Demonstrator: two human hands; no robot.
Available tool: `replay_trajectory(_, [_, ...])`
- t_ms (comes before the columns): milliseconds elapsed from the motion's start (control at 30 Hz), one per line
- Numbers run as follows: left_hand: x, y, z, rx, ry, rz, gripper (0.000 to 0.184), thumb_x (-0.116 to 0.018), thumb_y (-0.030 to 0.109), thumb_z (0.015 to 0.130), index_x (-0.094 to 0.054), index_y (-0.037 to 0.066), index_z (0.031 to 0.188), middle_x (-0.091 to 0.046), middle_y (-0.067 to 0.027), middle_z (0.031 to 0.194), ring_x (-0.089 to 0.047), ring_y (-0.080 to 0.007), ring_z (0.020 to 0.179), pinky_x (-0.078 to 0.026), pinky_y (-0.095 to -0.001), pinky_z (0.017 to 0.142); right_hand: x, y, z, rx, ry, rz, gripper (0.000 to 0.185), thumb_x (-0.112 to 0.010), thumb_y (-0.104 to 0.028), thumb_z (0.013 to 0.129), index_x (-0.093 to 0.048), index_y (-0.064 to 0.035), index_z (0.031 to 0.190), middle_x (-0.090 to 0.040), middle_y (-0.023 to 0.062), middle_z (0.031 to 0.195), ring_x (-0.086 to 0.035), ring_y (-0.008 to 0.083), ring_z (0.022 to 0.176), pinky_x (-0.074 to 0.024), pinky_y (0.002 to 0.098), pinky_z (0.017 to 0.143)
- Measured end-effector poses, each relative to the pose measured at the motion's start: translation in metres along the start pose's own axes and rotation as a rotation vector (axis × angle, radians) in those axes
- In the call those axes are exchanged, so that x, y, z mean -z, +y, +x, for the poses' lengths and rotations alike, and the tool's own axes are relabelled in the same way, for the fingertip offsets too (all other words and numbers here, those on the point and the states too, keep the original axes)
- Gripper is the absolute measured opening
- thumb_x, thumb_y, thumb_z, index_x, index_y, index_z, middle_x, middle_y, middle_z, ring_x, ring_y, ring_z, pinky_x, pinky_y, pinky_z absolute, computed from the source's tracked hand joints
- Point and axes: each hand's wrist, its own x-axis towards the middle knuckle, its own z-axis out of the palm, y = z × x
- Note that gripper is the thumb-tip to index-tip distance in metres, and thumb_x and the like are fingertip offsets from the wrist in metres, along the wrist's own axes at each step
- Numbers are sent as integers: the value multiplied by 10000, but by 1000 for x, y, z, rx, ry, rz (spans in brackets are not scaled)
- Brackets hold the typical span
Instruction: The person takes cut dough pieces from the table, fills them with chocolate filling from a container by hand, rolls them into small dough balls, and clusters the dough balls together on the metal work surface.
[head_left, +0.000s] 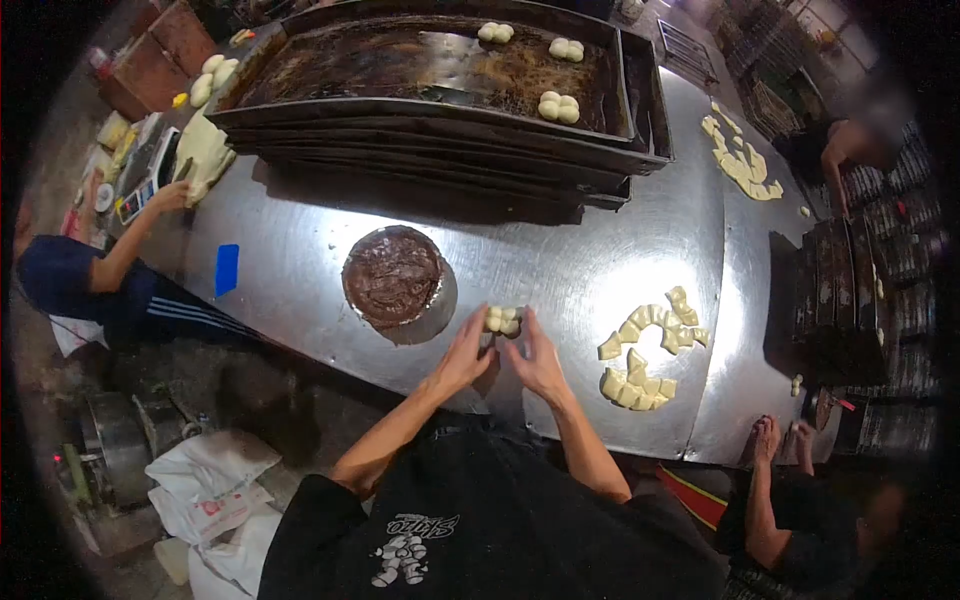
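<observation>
A small cluster of pale dough balls [503, 320] rests on the metal table in front of me, pressed together. My left hand [462, 352] is at its left side and my right hand [540, 364] at its right, so the cluster is held between my fingers. The fingers are long and slightly bent, and their tips reach the dough. Left of my hands stands a round container of dark brown filling [393, 275]. To the right lie cut flat dough pieces [640, 385], with a curved row of more pieces [660, 325] behind them.
Stacked baking trays [430, 125] stand at the back; the top one carries several dough clusters [559, 107]. A blue patch [227, 269] marks the table at left. One person's hand [170, 196] touches dough beside a scale. Another person's hands [768, 438] work at right, near more trays [835, 290].
</observation>
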Motion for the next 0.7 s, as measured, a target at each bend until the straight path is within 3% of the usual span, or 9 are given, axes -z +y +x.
replay_trajectory(67, [-3,8,-7,-42,-22,92,948,-746,35,798,-179,7,1557,-429,-289,1424,-458,-426,1311,-358,-462,1126,-12,3,-4,-90,-21,218,775,-671,-91,859,-284,66,1511,-433,296,1473,-453,388,1359,-352,408,1141])
replay_trajectory(133, [5,21,1,182,-88,-157,1012,-773,124,831,-98,21,1578,-374,-260,1486,-397,-410,1373,-341,-463,1138,-12,3,-10,-172,-39,433,777,-656,-105,871,-268,76,1520,-392,298,1514,-412,347,1407,-326,388,1159])
replay_trajectory(233, [-1,23,7,9,53,246,1112,-825,192,787,-62,25,1579,-370,-289,1480,-418,-425,1350,-354,-480,1127,11,10,-14,-67,284,-65,623,-594,-75,905,-377,80,1468,-488,288,1440,-543,348,1292,-447,384,1065])
replay_trajectory(300, [-20,16,15,-144,157,392,1141,-842,193,762,-61,21,1577,-378,-307,1466,-452,-431,1318,-369,-483,1115,26,19,-17,-104,312,-79,592,-583,-62,909,-398,83,1452,-513,282,1416,-587,335,1230,-487,377,1008])
replay_trajectory(400, [-50,10,34,-310,268,417,943,-811,220,794,-264,-7,1528,-479,-274,1388,-503,-422,1248,-398,-486,1082,30,25,-25,-118,368,-61,526,-578,-70,897,-470,91,1387,-561,300,1345,-566,408,1248,-465,422,1022])
replay_trajectory(467, [-61,-16,48,-302,111,307,523,-741,170,846,-561,-26,1296,-602,-202,1248,-555,-390,1173,-445,-458,1034,29,21,-25,-133,376,-64,452,-576,-21,872,-538,64,1314,-606,258,1274,-589,417,1185,-474,425,991])
replay_trajectory(500, [-52,-7,58,-444,81,323,173,-690,93,859,-674,-14,994,-663,-142,1071,-596,-350,1078,-494,-424,956,27,18,-22,-113,386,-56,452,-576,-21,872,-538,64,1314,-606,258,1274,-589,417,1185,-474,425,991])
replay_trajectory(600, [-14,20,98,-564,107,242,152,-736,64,811,-672,-1,932,-661,-132,979,-616,-321,982,-511,-421,895,28,17,-23,121,455,-262,366,-563,53,814,-607,30,1176,-623,203,1158,-628,368,1017,-506,411,907])
replay_trajectory(700, [76,124,171,-851,569,434,156,-750,9,753,-671,74,871,-667,-95,897,-652,-284,847,-540,-395,791,23,24,-21,250,479,-299,321,-564,61,765,-625,22,1078,-615,189,1116,-591,397,1044,-475,433,927])
